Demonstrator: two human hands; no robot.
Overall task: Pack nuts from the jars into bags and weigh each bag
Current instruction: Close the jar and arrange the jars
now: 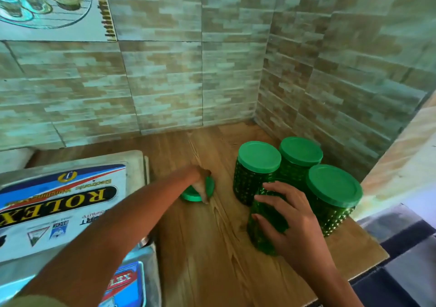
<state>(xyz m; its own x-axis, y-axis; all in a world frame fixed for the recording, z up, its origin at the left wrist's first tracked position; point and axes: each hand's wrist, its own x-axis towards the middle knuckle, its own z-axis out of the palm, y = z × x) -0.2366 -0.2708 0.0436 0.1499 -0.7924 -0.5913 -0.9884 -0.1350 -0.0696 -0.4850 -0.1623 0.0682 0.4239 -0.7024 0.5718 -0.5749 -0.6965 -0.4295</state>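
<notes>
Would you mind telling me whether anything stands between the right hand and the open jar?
Nothing visible does: the right hand grips the open jar. The three lidded jars stand behind it and to its right, and the left hand holds the lid on the counter to its left.

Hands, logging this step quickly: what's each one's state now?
Left hand: holds the loose green lid.
Right hand: grips the front green jar.

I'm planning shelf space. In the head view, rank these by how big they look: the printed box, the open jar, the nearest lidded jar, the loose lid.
1. printed box, largest.
2. open jar and nearest lidded jar: alike, not ranked.
3. loose lid, smallest, partly under the left hand.
</notes>
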